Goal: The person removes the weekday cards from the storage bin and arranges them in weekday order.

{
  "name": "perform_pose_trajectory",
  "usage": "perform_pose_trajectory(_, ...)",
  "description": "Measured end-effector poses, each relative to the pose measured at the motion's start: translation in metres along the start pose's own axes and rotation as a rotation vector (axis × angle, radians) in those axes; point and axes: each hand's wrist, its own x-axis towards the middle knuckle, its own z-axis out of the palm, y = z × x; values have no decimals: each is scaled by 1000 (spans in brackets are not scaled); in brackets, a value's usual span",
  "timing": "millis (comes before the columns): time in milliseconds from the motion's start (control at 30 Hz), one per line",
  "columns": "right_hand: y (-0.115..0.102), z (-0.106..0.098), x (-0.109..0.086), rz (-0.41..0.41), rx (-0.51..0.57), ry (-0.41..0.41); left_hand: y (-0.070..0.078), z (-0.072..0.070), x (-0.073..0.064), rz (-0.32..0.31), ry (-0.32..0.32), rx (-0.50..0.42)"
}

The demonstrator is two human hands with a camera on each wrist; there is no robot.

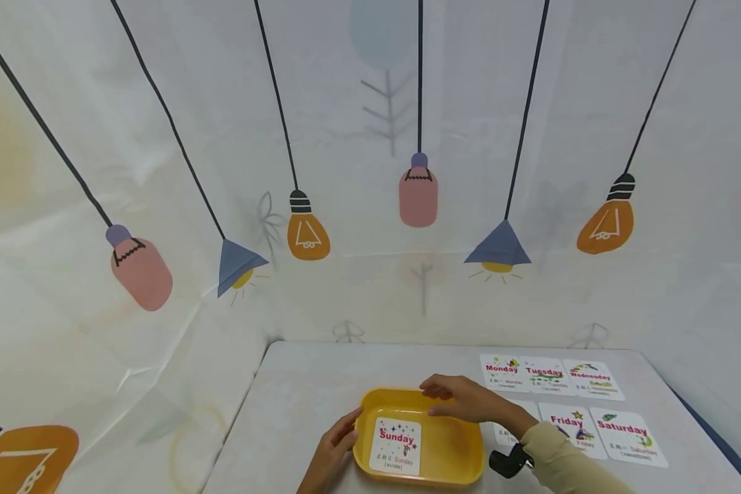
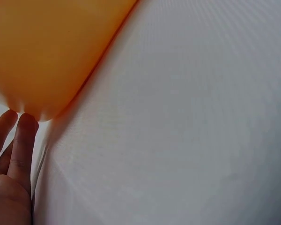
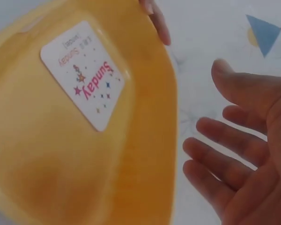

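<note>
A yellow tray [image 1: 447,449] sits on the white table, with a Sunday card [image 1: 395,447] lying at its left end. My left hand [image 1: 333,447] is at the tray's left side; in the left wrist view, its extended fingertips [image 2: 27,123] touch the tray's outer wall [image 2: 51,61]. Over the tray's far right rim reaches my right hand [image 1: 469,400], holding nothing. The right wrist view shows the fingers of this hand [image 3: 253,154] spread and slightly bent, apart from the tray wall [image 3: 152,154].
Right of the tray lie a Monday card [image 1: 501,376], Tuesday card [image 1: 546,379] and Wednesday card [image 1: 593,381] in a far row. Nearer are a Friday card [image 1: 571,425], a Saturday card [image 1: 628,439] and another card partly hidden by my right wrist. A lamp-patterned cloth [image 1: 346,295] hangs behind.
</note>
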Motion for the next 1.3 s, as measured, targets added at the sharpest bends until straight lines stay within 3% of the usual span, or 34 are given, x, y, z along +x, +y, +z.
perform_pose_trajectory(267, 8, 15, 18, -76, 26, -45, 0, 1, -1, 7, 9, 25)
perform_pose_trajectory(667, 12, 32, 41, -98, 6, -96, -2, 1, -2, -2, 2, 4)
perform_pose_trajectory(1033, 20, 46, 56, -21, 27, -115, -1, -1, -2, 3, 4, -23)
perform_pose_trajectory(1200, 34, 56, 59, -15, -86, -140, -1, 1, -2, -11, 4, -37)
perform_pose_trajectory(1300, 40, 62, 59, -65, -177, -148, -1, 2, -2, -1, 1, -25)
